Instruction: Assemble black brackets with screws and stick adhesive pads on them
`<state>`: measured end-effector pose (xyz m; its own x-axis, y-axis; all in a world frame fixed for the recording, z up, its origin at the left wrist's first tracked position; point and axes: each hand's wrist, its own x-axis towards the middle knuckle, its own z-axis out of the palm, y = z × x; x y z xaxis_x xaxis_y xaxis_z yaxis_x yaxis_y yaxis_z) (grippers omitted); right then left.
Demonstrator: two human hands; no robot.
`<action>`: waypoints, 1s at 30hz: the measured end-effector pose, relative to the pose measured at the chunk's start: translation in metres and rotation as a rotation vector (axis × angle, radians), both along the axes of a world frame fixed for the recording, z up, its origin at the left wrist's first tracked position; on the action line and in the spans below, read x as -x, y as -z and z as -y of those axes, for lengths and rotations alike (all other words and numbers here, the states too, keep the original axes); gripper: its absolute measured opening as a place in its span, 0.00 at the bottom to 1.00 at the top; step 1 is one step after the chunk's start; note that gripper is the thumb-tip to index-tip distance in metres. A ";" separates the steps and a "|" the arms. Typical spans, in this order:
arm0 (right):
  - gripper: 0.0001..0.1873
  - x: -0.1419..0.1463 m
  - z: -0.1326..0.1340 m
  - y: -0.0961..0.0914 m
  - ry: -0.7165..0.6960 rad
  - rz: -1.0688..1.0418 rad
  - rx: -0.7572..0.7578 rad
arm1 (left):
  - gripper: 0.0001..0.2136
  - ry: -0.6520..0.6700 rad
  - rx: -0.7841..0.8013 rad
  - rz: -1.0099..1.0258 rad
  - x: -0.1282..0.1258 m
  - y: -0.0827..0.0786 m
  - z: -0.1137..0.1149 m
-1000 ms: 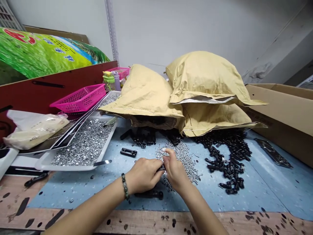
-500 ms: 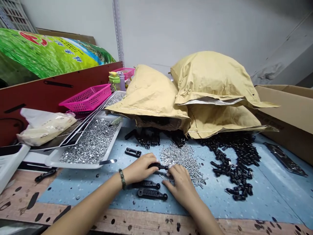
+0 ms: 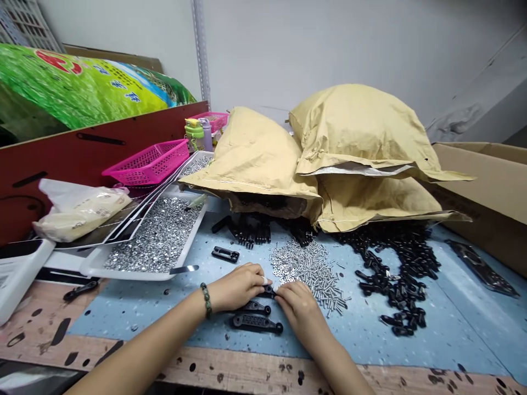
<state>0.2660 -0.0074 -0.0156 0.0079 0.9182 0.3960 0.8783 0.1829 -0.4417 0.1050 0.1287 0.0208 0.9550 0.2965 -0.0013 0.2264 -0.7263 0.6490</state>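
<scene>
My left hand (image 3: 241,286), with a beaded bracelet on its wrist, is closed on a black plastic arm (image 3: 268,293) that has a rounded end. The fingers of my right hand (image 3: 302,307) are pinched together at that rounded end; any small piece between them is hidden. Just below my left hand lie two more black plastic arms, one (image 3: 259,308) partly covered by the hand and another (image 3: 257,323) in plain sight with a textured face. Right behind my fingers spreads a heap of silver screws (image 3: 317,269), with nuts (image 3: 284,266) at its left side.
A white tray (image 3: 197,230) of small metal nuts stands to the left, near a pink basket (image 3: 146,164). Stuffed paper sacks (image 3: 259,153) fill the back. Small black parts (image 3: 399,291) are piled at right, before a cardboard box (image 3: 486,175). A single black part (image 3: 225,254) lies behind my left hand.
My right hand has left the edge of the screw heap and closed in on the arm's end. My left hand has moved slightly nearer to me with the arm.
</scene>
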 end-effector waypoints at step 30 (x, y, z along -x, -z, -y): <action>0.10 0.027 -0.078 -0.031 0.016 -0.166 0.084 | 0.07 -0.200 0.180 0.039 0.024 -0.002 0.018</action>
